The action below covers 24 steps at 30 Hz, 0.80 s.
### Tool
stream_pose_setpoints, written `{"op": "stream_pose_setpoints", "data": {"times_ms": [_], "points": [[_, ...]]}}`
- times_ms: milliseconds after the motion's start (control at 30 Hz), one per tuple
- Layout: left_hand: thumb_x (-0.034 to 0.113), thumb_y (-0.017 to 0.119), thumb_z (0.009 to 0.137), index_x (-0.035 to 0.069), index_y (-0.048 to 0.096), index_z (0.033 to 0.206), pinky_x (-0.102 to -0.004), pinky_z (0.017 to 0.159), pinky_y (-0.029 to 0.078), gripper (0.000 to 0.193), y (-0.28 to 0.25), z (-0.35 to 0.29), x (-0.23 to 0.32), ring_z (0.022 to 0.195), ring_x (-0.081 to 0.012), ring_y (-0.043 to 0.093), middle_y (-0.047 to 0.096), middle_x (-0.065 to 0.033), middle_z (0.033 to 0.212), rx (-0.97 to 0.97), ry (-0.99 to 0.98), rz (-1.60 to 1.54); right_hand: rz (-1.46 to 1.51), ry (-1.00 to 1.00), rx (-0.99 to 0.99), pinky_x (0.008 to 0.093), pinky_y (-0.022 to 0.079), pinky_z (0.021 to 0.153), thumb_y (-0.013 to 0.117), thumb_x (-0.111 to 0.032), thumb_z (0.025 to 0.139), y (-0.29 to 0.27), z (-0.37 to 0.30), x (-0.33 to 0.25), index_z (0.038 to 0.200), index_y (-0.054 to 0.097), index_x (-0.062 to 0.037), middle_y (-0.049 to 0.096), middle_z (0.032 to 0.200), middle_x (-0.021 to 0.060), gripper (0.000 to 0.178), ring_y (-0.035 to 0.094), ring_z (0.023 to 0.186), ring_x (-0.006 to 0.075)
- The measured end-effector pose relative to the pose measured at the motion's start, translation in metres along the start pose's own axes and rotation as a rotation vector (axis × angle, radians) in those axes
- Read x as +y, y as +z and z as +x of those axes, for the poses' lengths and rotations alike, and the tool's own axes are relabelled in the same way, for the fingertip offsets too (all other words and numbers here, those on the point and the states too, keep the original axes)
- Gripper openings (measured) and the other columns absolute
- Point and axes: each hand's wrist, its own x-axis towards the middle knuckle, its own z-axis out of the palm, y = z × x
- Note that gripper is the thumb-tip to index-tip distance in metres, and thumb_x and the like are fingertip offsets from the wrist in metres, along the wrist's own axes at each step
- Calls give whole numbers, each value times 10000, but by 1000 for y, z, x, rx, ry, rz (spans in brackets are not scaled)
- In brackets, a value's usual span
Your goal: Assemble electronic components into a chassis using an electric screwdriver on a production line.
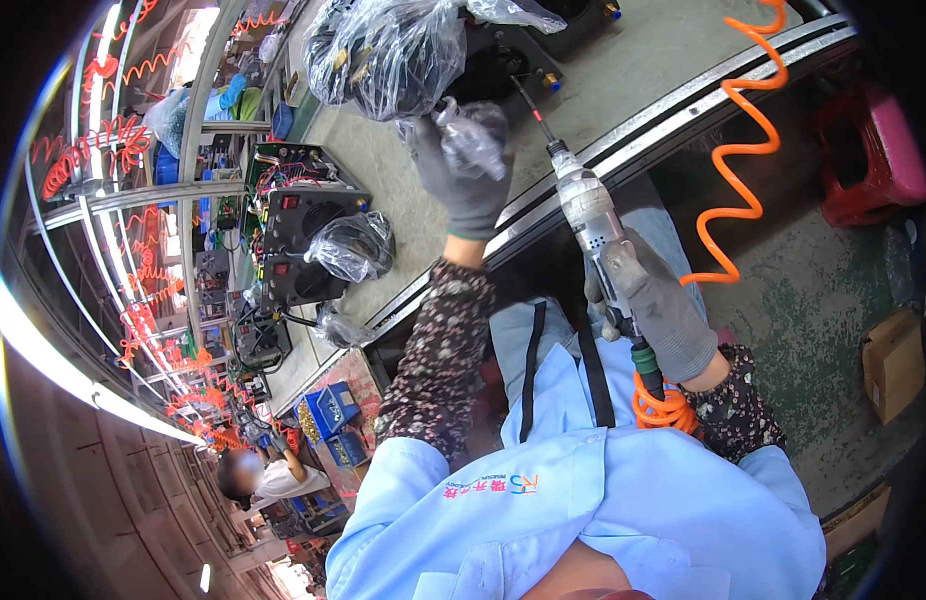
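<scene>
Head view: right hand (655, 295), in a grey glove, wrapped firmly round the body of a power screwdriver (591, 212); its long bit points up and left to a black unit (488, 78) at the far part of the table (378, 160). Contact of tip with unit: cannot tell. Left hand (461, 195), also gloved, is beside the unit, with crumpled clear plastic (473, 140) over its fingers; whether they grip it, cannot tell. Large clear bag (388, 60) just beyond, contents unclear. Writing: light-blue shirt (483, 520) bears a small logo and a line of coloured lettering at the chest, inverted here. Further left, black panels (295, 248) carry red switches, any markings too small to read. Orange coiled hose (753, 140) hangs at right; blue bins (333, 408) stand at lower left.
</scene>
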Motion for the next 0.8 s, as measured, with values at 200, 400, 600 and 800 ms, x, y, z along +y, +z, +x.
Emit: {"op": "stream_pose_setpoints", "data": {"times_ms": [200,400,600,800], "points": [[42,697,524,-7,477,1108,-270,763,455,626,-67,46,8,835,-156,586,602,-87,938,-630,-314,-395,27,43,-39,193,411,413,492,-362,840,14,-2,-13,1085,422,-29,508,690,32,419,474,516,52],[-9,658,563,-14,495,1067,-269,826,425,530,-78,72,-10,903,-142,561,581,-72,993,-931,-517,-587,-23,53,-49,196,416,403,485,-302,848,28,3,-16,1054,432,-43,502,660,15,335,458,471,49],[-5,669,586,-7,424,1152,-270,810,434,617,-81,77,-28,958,-145,534,558,-87,1037,-970,-441,-477,4,-36,-116,188,434,425,492,-349,846,23,2,-2,1123,395,-48,513,717,24,420,479,525,55],[14,685,608,-5,389,1182,-272,792,444,646,-80,82,-40,967,-155,534,541,-95,1071,-1078,-408,-430,-27,-9,-96,187,436,423,480,-371,852,24,4,-3,1139,389,-46,509,736,31,443,488,562,59]]}}
